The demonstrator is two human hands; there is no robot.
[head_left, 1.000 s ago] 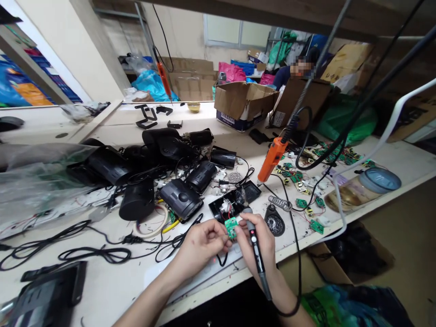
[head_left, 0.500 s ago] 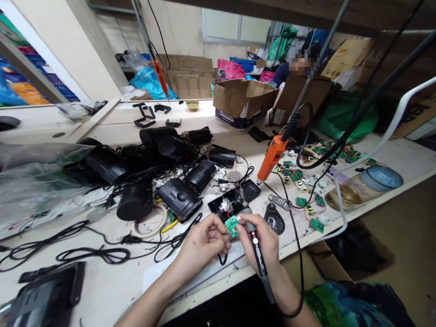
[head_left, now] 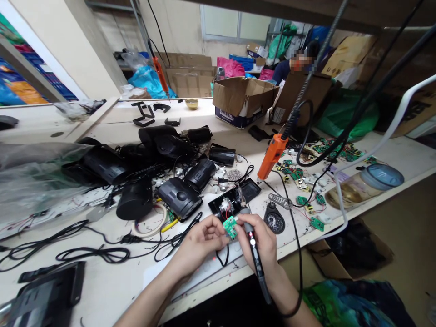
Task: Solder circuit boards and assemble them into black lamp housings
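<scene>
A small green circuit board [head_left: 230,226] is held between my two hands above the bench's front edge. My left hand [head_left: 207,237] pinches its left side; the exact grip of the fingertips is partly hidden. My right hand [head_left: 261,243] is closed around a soldering iron [head_left: 255,256], and its thumb touches the board's right side. The iron's tip points away from me, over an opened black housing [head_left: 218,206]. Red wires [head_left: 229,212] run between the housing and the board. A black cable hangs below the board.
Black device housings [head_left: 180,197] and coiled cords [head_left: 97,254] crowd the left. An orange electric screwdriver [head_left: 272,156] hangs on a spring close to my right hand. Beyond it lie a soldering stand [head_left: 274,220], loose circuit boards [head_left: 316,223] and a lidded jar [head_left: 366,184]. Behind, a person sits near cartons.
The circuit board has turned slightly between my hands and shifted a little left. My right hand and the soldering iron have moved slightly left too. Both hands keep their grip.
</scene>
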